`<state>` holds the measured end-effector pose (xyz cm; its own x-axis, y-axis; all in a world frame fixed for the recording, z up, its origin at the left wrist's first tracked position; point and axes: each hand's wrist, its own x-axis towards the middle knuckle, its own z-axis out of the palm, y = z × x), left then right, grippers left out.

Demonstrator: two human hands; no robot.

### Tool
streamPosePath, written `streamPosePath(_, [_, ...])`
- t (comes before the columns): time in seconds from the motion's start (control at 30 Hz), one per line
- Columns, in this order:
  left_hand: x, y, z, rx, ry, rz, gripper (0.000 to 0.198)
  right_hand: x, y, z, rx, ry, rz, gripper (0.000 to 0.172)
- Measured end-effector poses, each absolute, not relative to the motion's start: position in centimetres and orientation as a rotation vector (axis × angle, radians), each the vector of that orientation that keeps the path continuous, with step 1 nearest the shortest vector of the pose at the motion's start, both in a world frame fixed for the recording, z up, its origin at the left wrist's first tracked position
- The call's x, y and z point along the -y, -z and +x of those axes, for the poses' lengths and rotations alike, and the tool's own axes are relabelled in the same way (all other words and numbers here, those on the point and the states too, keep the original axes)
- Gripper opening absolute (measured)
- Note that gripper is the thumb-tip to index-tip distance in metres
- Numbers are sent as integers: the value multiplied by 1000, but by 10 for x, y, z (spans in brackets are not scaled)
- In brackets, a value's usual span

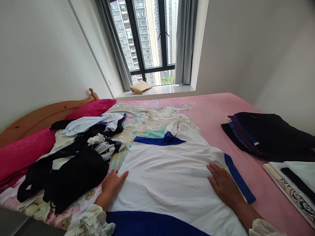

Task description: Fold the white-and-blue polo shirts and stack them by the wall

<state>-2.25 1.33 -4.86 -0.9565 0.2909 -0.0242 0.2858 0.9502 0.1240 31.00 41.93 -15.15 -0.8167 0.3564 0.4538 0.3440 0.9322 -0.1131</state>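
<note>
A white shirt with blue trim lies spread out on the bed in front of me. One sleeve is bunched near its far edge, with part of its blue cuff showing. My left hand rests at the shirt's left edge, thumb apart from the other fingers, which are partly hidden. On the right side of the shirt, my right hand lies flat with its fingers stretched out, close to the blue band on that side. Neither hand shows anything held in it.
Left of the shirt is a loose pile of black, white and striped clothes, near red pillows and a wooden headboard. Folded dark clothes and folded light clothes lie at right. A beige bundle sits on the windowsill.
</note>
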Motion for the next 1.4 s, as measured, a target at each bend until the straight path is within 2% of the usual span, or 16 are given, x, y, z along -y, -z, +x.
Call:
streamPosePath(0.13, [-1,48,-28,-3025,-236,476,44,-421,154,310,2608,-14,-492,48])
streamPosePath(0.27, [-12,45,-23,-3110,-314,597,37,-422,153,310,2629,-8,-495,48])
streamPosePath(0.33, [-33,50,-2,-3108,-374,807,38,-422,152,309,2636,-20,-506,48])
streamPosePath(0.43, [-61,64,53,-2865,-382,1361,40,-421,148,310,2653,-42,-526,49])
streamPosePath(0.5, [-58,71,91,-2563,-248,1897,50,-421,145,311,2667,-53,-533,50])
streamPosePath(0.57, [-32,69,117,-2360,-94,2178,60,-421,144,312,2677,-60,-531,51])
streamPosePath(0.67, [25,55,126,-2336,4,2177,61,-421,144,312,2680,-55,-532,51])
streamPosePath(0.8, [47,36,112,-2460,-120,1887,36,-420,143,311,2670,-40,-554,51])
streamPosePath(0.87, [20,35,105,-2547,-218,1825,31,-419,141,311,2669,-38,-558,51])
streamPosePath(0.97, [-42,42,96,-2555,-286,1892,43,-418,138,309,2668,-41,-559,51])
streamPosePath(1.13, [-110,55,57,-2486,-48,1665,59,-417,135,307,2650,-57,-568,52])
streamPosePath(1.23, [-153,56,49,-2592,-152,1563,50,-417,134,307,2638,-69,-565,53])
streamPosePath(1.3, [-193,58,61,-2440,-314,1738,44,-417,134,307,2626,-76,-568,55])
streamPosePath(1.4, [-256,70,80,-2116,-388,1946,48,-418,134,307,2620,-83,-566,57])
